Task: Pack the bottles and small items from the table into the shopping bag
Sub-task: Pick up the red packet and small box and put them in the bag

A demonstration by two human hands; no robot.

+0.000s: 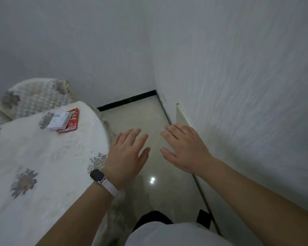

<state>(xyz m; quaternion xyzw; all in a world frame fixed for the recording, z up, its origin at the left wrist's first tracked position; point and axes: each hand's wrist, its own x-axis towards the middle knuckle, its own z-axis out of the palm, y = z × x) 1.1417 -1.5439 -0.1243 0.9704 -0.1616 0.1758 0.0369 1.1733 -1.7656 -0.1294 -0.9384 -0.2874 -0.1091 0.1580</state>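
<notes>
A small white box (59,120) lies on top of a flat red packet (73,119) near the far edge of the round table (43,157), which wears a white flowered cloth. My left hand (127,153), with a watch on its wrist, hovers flat with fingers spread just off the table's right edge, above the floor. Beside it my right hand (183,148) is also flat and spread, holding nothing. Both hands are apart from the box and packet. No bottle or shopping bag is in view.
A quilted chair back (36,96) stands behind the table at the left. Glossy beige floor (142,118) runs between the table and a white wall (238,86) on the right. A pale panel (182,114) leans at the wall's foot.
</notes>
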